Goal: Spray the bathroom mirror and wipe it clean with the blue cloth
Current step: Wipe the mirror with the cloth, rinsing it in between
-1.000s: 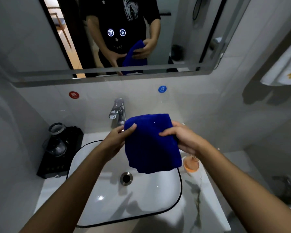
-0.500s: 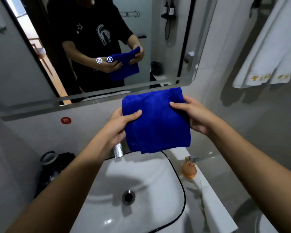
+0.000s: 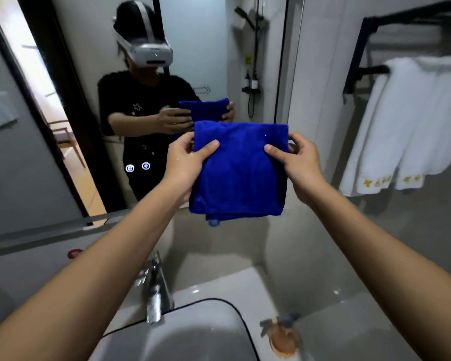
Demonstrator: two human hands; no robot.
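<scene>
Bathroom mirror above the sink: left hand and right hand pinch the folded blue cloth at its upper corners; it looks soft, light, floppy.

Grey tiled walls, white towels on a black rack, white basin with chrome tap.

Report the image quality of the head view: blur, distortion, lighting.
Head view: wide-angle bending bows the mirror frame and towel rack; the faucet and orange bottle near the bottom edge are smeared soft, while the blue cloth, left hand and right hand stay sharper; lighting is dim and even, without strong glare.
</scene>
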